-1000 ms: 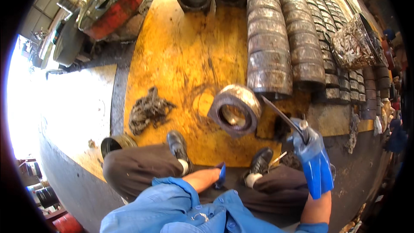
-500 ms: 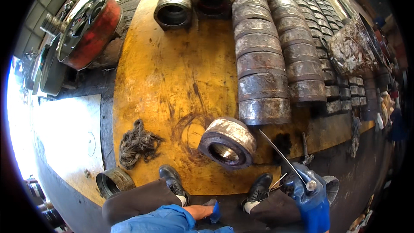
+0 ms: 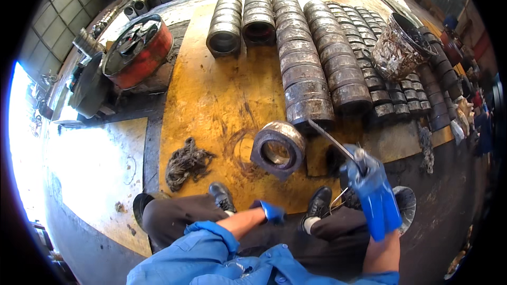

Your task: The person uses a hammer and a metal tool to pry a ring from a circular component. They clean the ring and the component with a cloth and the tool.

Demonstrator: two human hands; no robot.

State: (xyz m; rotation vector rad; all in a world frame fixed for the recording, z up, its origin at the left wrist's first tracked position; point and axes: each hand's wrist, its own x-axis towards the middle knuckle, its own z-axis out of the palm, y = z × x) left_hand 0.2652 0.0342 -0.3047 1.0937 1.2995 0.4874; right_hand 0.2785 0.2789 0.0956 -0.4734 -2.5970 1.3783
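My right hand [image 3: 367, 177], in a blue glove, is wrapped round a long thin metal rod-like tool [image 3: 334, 141]. Its far end points up and left, close to the front of a row of steel rings [image 3: 309, 110]. A thick metal ring [image 3: 263, 162] with a squared, flat-edged base stands by itself on the yellow sheet [image 3: 211, 100], its bore facing me. My left hand [image 3: 272, 212], also gloved in blue, hangs between my knees, below the loose ring and apart from it. Blur and the angle hide its fingers.
A tangled grey rag [image 3: 188, 163] lies on the left of the sheet. Several rows of metal rings [image 3: 346, 82] stretch away at centre and right. A dirty bucket [image 3: 396, 53] stands over the right-hand rows. A red drum [image 3: 140, 63] holding dark parts is at far left.
The view has tilted up, showing more of the far floor. My right hand has risen with the tool, whose slant is now flatter. More of my left hand shows.
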